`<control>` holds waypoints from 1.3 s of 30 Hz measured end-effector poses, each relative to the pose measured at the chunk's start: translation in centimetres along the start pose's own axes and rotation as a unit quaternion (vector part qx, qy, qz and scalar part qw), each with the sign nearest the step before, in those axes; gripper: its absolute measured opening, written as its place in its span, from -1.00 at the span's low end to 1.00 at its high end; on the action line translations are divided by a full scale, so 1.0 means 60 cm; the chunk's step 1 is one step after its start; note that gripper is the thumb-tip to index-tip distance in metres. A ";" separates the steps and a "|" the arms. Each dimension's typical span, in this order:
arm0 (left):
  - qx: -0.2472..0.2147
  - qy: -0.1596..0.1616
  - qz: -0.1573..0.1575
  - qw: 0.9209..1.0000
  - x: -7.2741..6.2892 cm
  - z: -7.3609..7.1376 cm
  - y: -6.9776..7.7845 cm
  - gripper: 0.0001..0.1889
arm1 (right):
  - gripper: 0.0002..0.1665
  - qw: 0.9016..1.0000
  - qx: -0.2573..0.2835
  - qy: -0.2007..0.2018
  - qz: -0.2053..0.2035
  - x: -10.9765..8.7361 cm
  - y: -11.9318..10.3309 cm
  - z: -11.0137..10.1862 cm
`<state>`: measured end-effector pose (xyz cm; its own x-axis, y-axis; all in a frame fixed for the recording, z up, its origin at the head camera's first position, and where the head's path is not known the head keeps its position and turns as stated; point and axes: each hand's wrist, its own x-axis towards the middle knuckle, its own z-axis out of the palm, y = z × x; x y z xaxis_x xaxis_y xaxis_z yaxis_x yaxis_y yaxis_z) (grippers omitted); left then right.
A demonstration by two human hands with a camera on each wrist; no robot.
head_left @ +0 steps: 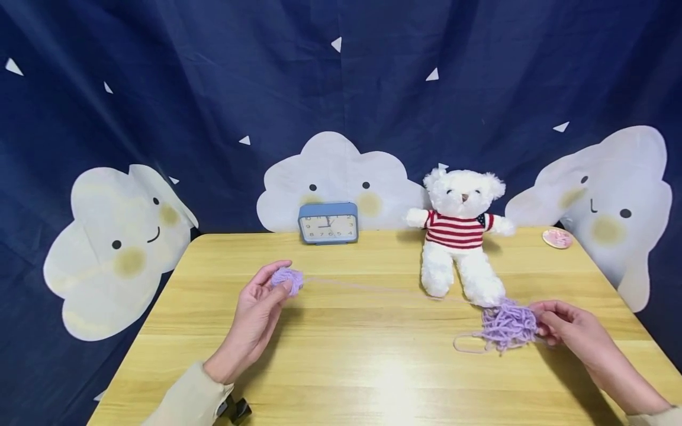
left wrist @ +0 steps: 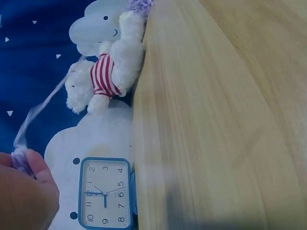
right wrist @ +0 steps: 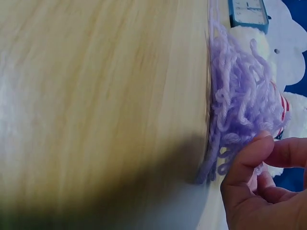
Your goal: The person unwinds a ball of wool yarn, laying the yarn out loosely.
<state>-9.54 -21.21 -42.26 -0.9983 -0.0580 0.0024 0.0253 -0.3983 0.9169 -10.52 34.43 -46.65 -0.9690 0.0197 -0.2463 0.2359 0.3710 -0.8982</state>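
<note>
A: Where's the yarn?

B: In two parts. A small, wound ball of fuzzy lilac yarn is in the left hand, raised off the pale wooden table. A loose, loopy tangle of the same lilac yarn lies just beside the fingertips of the right hand, near one foot of the white plush teddy bear in a red-striped top.

A: Are they joined?

B: A thin lilac strand runs between them, past the bear's feet.

A: And the hands themselves?

B: Well apart. The left has its thumb on the near side of the ball and its fingers curled behind, gripping it. The right pinches the tangle's edge between thumb and forefinger, the other fingers bent in.

A: Is the tangle lifted?

B: I can't tell; its lower strands seem to reach the wood.

A: Anything behind?

B: A blue rectangular clock, beyond the ball.
</note>
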 end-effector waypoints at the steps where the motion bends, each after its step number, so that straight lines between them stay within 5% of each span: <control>1: 0.001 0.004 0.002 1.000 0.000 0.000 -0.001 -0.59 | -0.73 1.000 0.003 0.002 0.001 0.000 0.001 -0.001; 12: 0.053 0.040 0.008 0.998 0.001 -0.003 -0.003 -0.69 | -0.76 1.000 0.012 -0.010 0.015 0.000 0.006 -0.003; 16: 0.029 0.033 0.005 0.999 0.001 -0.002 -0.003 -0.73 | -0.77 1.000 0.025 -0.011 0.012 -0.005 0.003 -0.001; 21: 0.007 0.018 0.009 1.000 0.001 -0.001 -0.003 -0.77 | -0.66 0.997 0.070 0.035 -0.017 -0.018 -0.005 0.005; 24: -0.002 0.012 0.009 1.000 0.001 0.000 -0.003 -0.77 | -0.66 0.986 0.149 0.058 -0.042 -0.026 -0.014 0.012; 28: -0.012 0.003 0.008 1.000 0.002 0.000 -0.004 -0.78 | -0.65 0.954 0.280 0.055 -0.088 -0.032 -0.033 0.032; 31: -0.018 -0.003 0.005 1.000 0.002 0.000 -0.005 -0.78 | -0.66 0.940 0.318 0.038 -0.115 -0.033 -0.054 0.055; 35: -0.018 -0.001 -0.005 1.000 0.001 0.001 -0.004 -0.77 | -0.70 0.949 0.292 0.009 -0.123 -0.033 -0.081 0.091; 39: -0.001 -0.001 -0.015 1.000 0.000 0.003 -0.001 -0.76 | -0.75 0.967 0.227 -0.022 -0.114 -0.028 -0.106 0.134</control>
<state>-9.56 -21.00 -42.27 -0.9988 -0.0435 -0.0237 -0.0042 -0.4018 0.9157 -9.79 24.58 -43.42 -0.9979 -0.0570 -0.0293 0.0341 -0.0844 -0.9958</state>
